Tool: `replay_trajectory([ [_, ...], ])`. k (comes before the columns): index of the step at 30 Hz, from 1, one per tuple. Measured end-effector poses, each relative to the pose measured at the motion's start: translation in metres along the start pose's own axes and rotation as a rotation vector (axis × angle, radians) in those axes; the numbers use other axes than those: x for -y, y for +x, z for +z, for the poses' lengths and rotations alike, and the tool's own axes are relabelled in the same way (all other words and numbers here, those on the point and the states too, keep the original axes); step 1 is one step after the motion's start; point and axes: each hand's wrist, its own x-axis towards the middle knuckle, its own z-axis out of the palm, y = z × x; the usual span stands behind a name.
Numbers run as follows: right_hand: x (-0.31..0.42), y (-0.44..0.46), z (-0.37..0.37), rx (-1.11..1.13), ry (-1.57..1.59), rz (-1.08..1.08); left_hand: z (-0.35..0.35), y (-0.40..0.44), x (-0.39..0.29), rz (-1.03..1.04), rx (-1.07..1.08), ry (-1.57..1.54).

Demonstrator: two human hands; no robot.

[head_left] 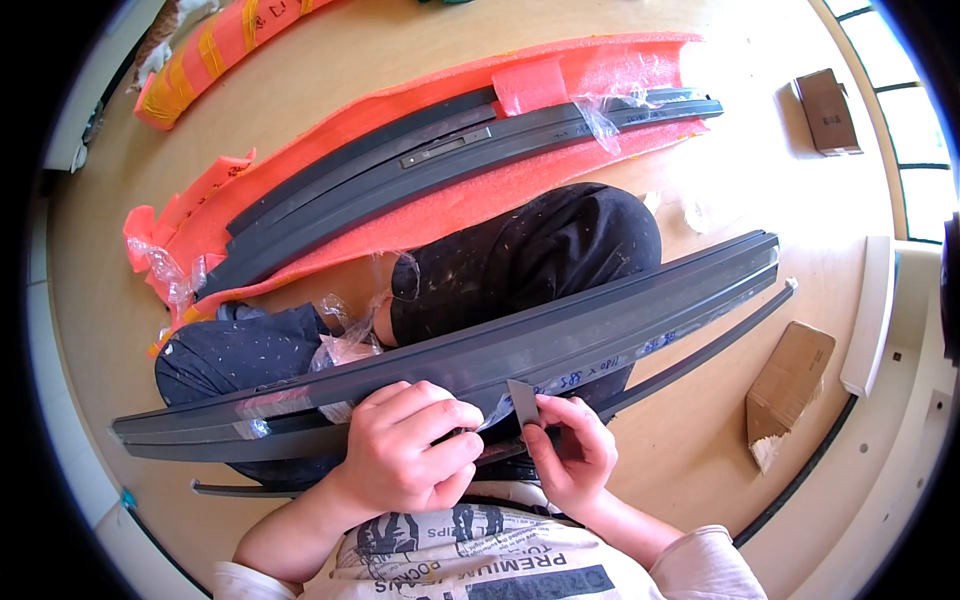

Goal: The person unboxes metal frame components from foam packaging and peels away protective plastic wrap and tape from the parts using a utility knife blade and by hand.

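Across my lap lies a bundle of long dark grey profiles [450, 355], held together by clear tape with blue handwritten numbers. My right hand [572, 455] pinches a small flat grey blade-like piece [522, 403] between thumb and fingers, upright against the bundle's near side. Just left of it, my left hand [412, 448] is closed with its fingers curled at the same edge. A shiny bit of clear tape [497, 411] shows by its fingertips; what those fingers hold is hidden. Beneath the bundle, a thin dark strip [700, 348] sticks out to the right.
Beyond my knees, more dark profiles [440, 150] lie on an opened pink foam sheet [300, 140]. A rolled pink foam bundle with yellow tape [215, 60] is at the upper left. Cardboard pieces [790, 385] and a brown box [828, 112] lie on the right.
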Motion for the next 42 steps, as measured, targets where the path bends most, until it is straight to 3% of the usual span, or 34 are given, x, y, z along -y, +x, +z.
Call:
replay_trajectory([
  [12,0.0,-0.005,0.004,0.02,0.105,0.049,0.0,-0.003,-0.01,-0.084,0.043,0.178],
  [25,0.004,-0.004,0.01,-0.057,-0.111,-0.02,-0.026,0.021,-0.003,0.141,0.106,0.085],
  [28,0.002,-0.004,0.011,-0.065,-0.104,-0.042,-0.037,0.043,0.001,0.178,0.302,0.04],
  [31,0.004,-0.004,0.008,-0.054,-0.084,-0.073,-0.041,0.051,0.001,0.201,0.361,0.034],
  [42,-0.001,-0.003,0.007,-0.008,-0.058,-0.108,-0.045,0.05,-0.002,0.151,0.428,0.013],
])
